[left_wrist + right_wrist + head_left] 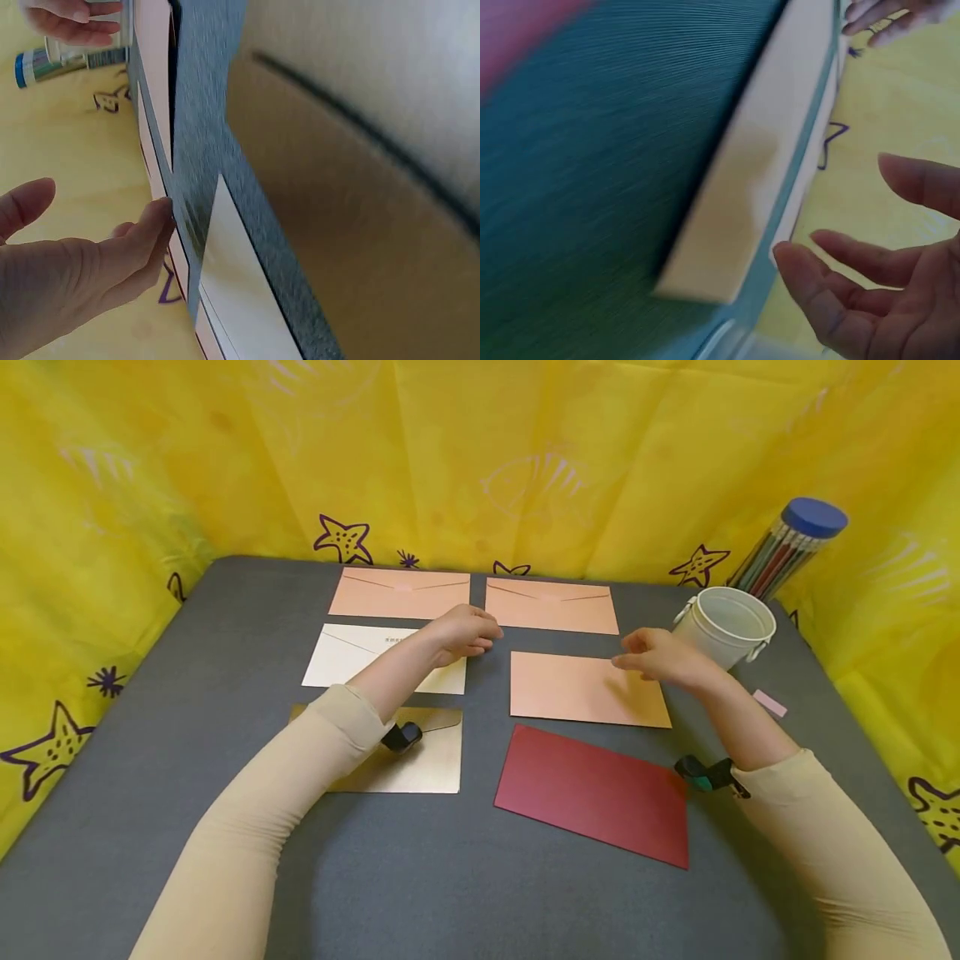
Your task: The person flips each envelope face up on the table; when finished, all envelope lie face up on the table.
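Note:
My left hand hovers over the right end of the white envelope, near the gap between two pink envelopes at the back. Its fingers are loosely bent with the thumb apart, and it holds nothing. My right hand is above the far edge of the nearer pink envelope, fingers gently curved around empty air. Its hand shows nothing between thumb and fingers in the right wrist view. The left forearm partly covers a gold envelope. A red envelope lies slanted at the front right.
Two pink envelopes, left and right, lie at the back. A white bucket stands at the right beside a blue-lidded tube of pencils. A small pink piece lies near it. Yellow cloth hangs around the grey table.

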The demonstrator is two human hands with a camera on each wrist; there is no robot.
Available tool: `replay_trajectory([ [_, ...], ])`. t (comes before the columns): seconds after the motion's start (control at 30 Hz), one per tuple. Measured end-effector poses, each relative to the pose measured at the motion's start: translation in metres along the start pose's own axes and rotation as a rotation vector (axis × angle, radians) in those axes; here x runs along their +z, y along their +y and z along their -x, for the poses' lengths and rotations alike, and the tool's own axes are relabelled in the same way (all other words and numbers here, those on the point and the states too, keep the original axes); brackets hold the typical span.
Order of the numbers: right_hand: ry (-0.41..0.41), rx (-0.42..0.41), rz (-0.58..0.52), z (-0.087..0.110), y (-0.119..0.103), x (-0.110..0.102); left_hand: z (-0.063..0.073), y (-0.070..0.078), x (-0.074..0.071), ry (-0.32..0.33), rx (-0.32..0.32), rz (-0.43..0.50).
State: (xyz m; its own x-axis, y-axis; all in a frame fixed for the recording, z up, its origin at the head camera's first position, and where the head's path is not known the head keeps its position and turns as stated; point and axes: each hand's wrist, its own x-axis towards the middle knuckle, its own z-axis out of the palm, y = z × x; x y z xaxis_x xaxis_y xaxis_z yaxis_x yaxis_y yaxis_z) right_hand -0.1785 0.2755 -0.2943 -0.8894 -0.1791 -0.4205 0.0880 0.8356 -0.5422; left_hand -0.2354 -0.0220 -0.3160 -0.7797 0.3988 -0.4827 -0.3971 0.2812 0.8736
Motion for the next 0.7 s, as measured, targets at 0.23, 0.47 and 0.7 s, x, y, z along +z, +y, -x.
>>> replay_trajectory([
  [0.23, 0.081, -0.029, 0.168, 0.025, 0.039, 0.008, 0.014, -0.006, 0.018, -0.065, -0.051, 0.034],
  [0.47, 0.031, 0.036, 0.036, 0.034, 0.062, 0.011, 0.025, -0.013, 0.03, -0.097, -0.071, 0.051],
  [0.7, -0.017, 0.029, -0.099, 0.031, 0.067, 0.013, 0.03, -0.019, 0.037, -0.13, -0.068, 0.109],
])
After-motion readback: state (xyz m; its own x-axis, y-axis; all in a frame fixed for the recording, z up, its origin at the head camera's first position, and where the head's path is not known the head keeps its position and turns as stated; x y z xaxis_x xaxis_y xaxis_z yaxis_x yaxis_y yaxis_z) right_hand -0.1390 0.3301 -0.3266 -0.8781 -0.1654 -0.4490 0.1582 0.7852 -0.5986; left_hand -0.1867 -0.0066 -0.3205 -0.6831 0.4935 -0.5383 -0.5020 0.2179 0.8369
